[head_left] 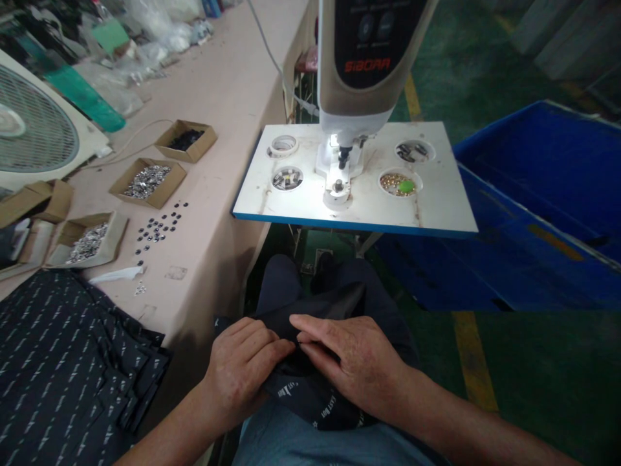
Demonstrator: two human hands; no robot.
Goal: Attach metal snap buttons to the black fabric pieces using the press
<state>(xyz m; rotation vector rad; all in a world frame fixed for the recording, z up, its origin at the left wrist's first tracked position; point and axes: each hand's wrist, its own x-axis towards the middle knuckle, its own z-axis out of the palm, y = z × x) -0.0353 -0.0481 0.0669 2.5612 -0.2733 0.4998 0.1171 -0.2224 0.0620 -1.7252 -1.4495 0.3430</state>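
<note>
A dark piece of fabric [303, 395] with white lettering lies across my lap. My left hand [245, 362] is closed on its left part, thumb pressed against the cloth. From the other side my right hand [352, 359] grips the same fabric, its fingers bent into a fold. Both thumbs come close together over the cloth's middle; what lies between the fingertips is hidden. Beyond my knees stands a snap press machine [342, 139], its lit punch head over a small lower die [338, 188] on a white table [310, 213].
At left, a table [213, 188] holds cardboard boxes of metal snaps [148, 181], loose dark snaps [156, 230], a stack of printed dark fabric [63, 369] and a fan [39, 123]. Round wells in the machine table hold small parts [398, 184]. A blue bin [514, 226] stands right.
</note>
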